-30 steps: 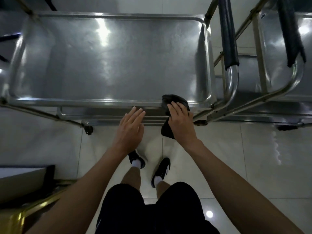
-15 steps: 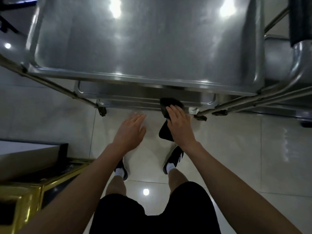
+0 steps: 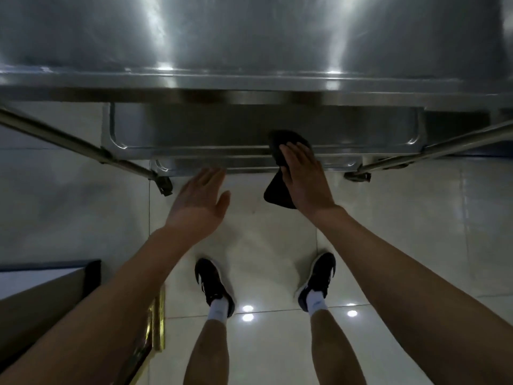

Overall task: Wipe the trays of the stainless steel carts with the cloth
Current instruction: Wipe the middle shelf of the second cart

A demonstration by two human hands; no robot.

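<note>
The right hand [image 3: 305,179] presses the dark, crumpled cloth [image 3: 280,173] flat-fingered onto the near edge of the middle stainless steel tray [image 3: 194,132], toward its right corner, long axis running from the person toward the cart. The left hand [image 3: 198,202] hovers spread, holding nothing. I'd judge the lower trays remain unwiped.

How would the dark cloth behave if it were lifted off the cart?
Likely floppy: the cloth droops in a loose fold below the right hand. Probably light, since flat fingers alone hold it against the tray edge. It would likely slide easily on smooth steel.
</note>
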